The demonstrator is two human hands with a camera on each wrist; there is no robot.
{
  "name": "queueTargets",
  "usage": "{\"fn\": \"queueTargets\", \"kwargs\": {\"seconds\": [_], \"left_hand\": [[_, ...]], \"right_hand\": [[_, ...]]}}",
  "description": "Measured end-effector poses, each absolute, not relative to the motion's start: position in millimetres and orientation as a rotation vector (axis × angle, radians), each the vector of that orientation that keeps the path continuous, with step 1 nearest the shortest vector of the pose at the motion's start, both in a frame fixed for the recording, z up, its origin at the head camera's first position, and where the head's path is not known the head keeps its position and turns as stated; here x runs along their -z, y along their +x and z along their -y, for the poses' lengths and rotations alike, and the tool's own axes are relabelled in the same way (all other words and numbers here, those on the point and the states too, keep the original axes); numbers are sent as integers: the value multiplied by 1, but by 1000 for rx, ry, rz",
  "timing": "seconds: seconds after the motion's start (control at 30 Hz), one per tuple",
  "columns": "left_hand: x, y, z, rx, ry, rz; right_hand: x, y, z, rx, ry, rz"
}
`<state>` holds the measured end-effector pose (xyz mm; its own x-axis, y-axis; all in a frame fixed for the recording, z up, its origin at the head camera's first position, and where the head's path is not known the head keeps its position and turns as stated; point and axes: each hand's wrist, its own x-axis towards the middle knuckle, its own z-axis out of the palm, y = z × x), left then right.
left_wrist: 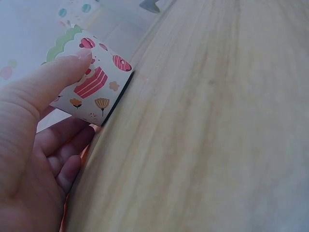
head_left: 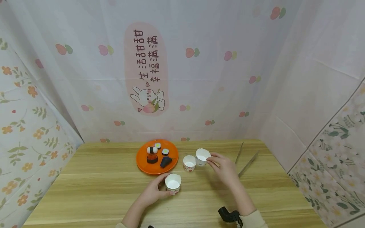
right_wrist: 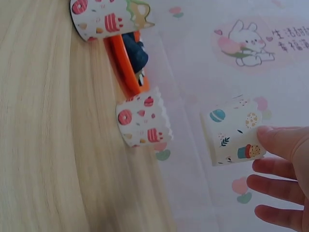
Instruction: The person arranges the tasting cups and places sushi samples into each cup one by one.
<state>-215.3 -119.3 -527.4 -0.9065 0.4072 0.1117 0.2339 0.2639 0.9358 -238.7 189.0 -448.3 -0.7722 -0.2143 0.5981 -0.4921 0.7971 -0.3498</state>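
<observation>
My left hand [head_left: 152, 190] holds a white paper baking cup [head_left: 173, 184] with pink cake prints, its thumb on the near side and fingers on the far side. That cup stands upright on the table, front centre. In the right wrist view, my right hand [right_wrist: 289, 169] pinches the rim of another paper baking cup [right_wrist: 234, 135], printed with teal and red cupcakes. This cup is raised above the table, tilted a little. A third baking cup [head_left: 189, 163] with red prints stands between the two hands, just left of the raised cup.
An orange plate [head_left: 142, 164] at the back holds several toy sushi pieces [head_left: 152, 158] and a dark blue cone-shaped piece [head_left: 165, 162]. Metal tongs [head_left: 247, 164] lie at the right. The wooden table [head_left: 99, 186] ends at a printed curtain [head_left: 194, 88] behind.
</observation>
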Motion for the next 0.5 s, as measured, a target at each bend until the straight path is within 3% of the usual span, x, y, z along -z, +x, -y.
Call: {"fn": "queueTargets", "kwargs": {"seconds": [0.5], "left_hand": [[529,-216,119,-1686,589,-2405]], "right_hand": [[467,-250,-203,-665,442,2526]]}}
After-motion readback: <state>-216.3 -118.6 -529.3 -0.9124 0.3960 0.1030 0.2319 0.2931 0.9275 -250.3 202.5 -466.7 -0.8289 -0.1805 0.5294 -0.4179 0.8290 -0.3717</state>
